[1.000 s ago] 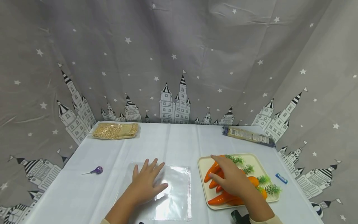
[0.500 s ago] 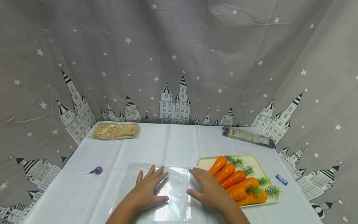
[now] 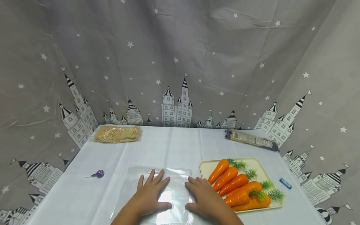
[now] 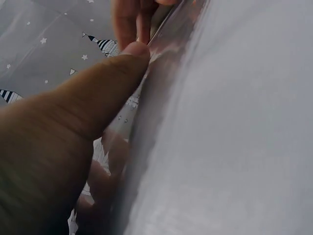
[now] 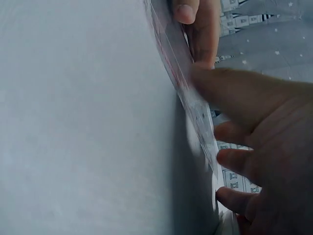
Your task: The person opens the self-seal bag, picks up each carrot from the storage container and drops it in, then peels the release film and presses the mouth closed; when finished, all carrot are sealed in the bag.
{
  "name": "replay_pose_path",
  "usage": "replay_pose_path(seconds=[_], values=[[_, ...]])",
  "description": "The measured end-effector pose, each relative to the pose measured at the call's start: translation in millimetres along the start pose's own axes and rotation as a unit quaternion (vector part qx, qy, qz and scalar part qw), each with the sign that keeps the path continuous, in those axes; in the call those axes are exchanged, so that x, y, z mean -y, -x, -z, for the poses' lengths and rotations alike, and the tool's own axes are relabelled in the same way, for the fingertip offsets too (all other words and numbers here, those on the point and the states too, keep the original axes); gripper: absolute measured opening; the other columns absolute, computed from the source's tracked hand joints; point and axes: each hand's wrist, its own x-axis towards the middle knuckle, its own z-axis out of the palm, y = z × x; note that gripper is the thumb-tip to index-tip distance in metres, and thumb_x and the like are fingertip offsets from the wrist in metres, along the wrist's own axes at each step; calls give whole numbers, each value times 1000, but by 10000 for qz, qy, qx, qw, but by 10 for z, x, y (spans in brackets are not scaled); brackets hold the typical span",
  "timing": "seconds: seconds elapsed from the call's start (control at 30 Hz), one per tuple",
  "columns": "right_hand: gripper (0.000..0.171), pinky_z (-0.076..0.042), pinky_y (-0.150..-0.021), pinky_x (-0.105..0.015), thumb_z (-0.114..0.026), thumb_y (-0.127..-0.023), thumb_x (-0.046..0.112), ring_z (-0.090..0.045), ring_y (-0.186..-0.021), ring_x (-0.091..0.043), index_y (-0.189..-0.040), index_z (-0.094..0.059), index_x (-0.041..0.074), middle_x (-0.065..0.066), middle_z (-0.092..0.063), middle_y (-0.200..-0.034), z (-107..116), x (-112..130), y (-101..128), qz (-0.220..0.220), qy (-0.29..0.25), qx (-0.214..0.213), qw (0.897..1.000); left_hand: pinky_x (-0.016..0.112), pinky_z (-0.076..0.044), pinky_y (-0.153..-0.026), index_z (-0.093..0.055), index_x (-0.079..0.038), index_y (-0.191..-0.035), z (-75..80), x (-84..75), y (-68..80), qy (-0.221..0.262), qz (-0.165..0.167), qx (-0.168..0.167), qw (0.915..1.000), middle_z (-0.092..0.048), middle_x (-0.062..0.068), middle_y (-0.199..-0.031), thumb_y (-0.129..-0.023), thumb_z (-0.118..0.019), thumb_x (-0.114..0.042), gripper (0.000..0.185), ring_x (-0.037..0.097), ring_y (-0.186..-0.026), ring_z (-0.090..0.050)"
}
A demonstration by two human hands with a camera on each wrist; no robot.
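A clear plastic bag [image 3: 177, 195] lies flat on the white table, its sealed strip along the right side. Over its left part my left hand [image 3: 152, 197] rests with fingers straight and spread. My right hand [image 3: 206, 198] reaches over the bag's right edge, fingers extended and thumb apart. In the left wrist view the left thumb [image 4: 110, 83] comes right up to the shiny bag [image 4: 166, 73]. The right wrist view has the right fingers [image 5: 234, 161] at the bag's edge [image 5: 203, 122], with the other hand beyond.
Right of the bag, a cream tray [image 3: 260, 167] holds several orange carrots [image 3: 219, 172] with green tops. A purple lollipop [image 3: 99, 173] lies at left, a small blue packet [image 3: 285, 183] at right. Behind are a bag of yellowish grains [image 3: 116, 134] and a long package [image 3: 251, 139].
My right hand has moved left from above the carrots to the bag's right edge, uncovering them. My left hand has stayed over the bag, shifting slightly. The head view has tilted a little.
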Motion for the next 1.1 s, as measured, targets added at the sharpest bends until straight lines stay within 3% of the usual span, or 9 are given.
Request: replay_pose_path(seconds=[0.23,0.57,0.8,1.1], values=[[77,-34,-121,-62,-76,-87,62,-37,-153,-36,-154,-53,31,5,-43,-165,12,14,32,-104,42,168,9998,85,-3,-114,-47,-36,-157,-25,1,5,-84,-78,19,9999,-27,3,-173,-77,-63,-87,97,49,-159,-11],[75,-37,-119,-62,-76,-86,62,-40,-151,-34,-152,-55,33,7,-45,-164,12,29,13,-209,43,129,9997,82,2,-116,-49,-37,-156,-20,14,16,72,-55,44,9999,-29,-1,-172,-81,-65,-80,88,48,-160,-9],[78,-30,-124,-61,-75,-86,64,-39,-152,-34,-154,-53,33,5,-44,-165,6,15,-19,-252,218,254,9991,82,0,-116,-50,-38,-155,-2,-7,20,33,-61,-59,10000,-31,-2,-171,-90,-60,-74,75,47,-160,-11],[80,-29,-124,-62,-73,-85,67,-40,-152,-34,-155,-52,33,5,-45,-165,-16,12,-24,-230,340,307,9987,80,2,-117,-56,-35,-150,-9,4,40,289,-20,-186,9994,-33,-3,-170,-98,-63,-58,57,45,-160,-13]])
